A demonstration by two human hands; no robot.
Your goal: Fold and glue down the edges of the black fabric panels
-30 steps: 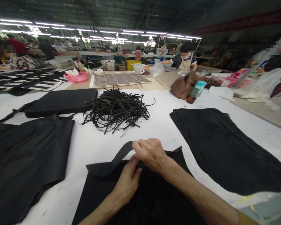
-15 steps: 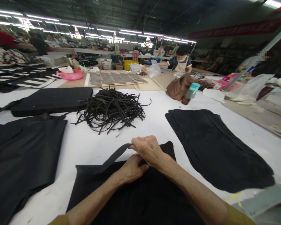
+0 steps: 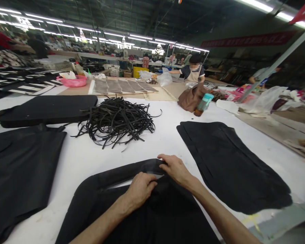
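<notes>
A white-covered worktable (image 3: 91, 156) spreads beneath everything. On its near side, under both forearms, lies a broad black sheet (image 3: 162, 217); other black sheets (image 3: 22, 173) lie to its left, a stack of black cut panels (image 3: 231, 162) to its right. Beyond it sits a heap of narrow black strips (image 3: 119, 118). Along the sheet's far edge curves a black band (image 3: 127, 170), parted from it by a slit showing white. The left hand (image 3: 139, 188) is beside the slit, fingers curled close together; the right hand (image 3: 176, 169) meets the band's right end, two fingertips slightly apart. Whether either clamps the material cannot be told. It looks light, thin and supple, likely to crease; the band's edge seems the best hold.
</notes>
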